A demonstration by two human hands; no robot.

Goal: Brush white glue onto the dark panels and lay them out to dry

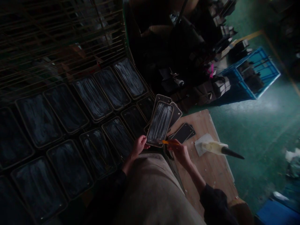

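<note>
My left hand (140, 144) grips the lower left corner of a dark rectangular panel (161, 122) with rounded corners and a pale edge. Whitish streaks run lengthwise over its face. In my right hand (180, 151) is a brush (167, 142) with an orange handle, its tip on the panel's lower end. More dark panels (176, 113) lie beneath and behind the held one. A few others (182, 132) are stacked on the wooden board to the right. On that board a pale bottle (213, 147) with a long dark nozzle rests on a white sheet (202, 142).
Rows of similar streaked panels (38, 120) spread over the left side, beside a wire rack (70, 34). The wooden board (217, 178) is at my right. Beyond are a blue crate (262, 75), dark bundled pieces (220, 86) and the green floor (257, 131).
</note>
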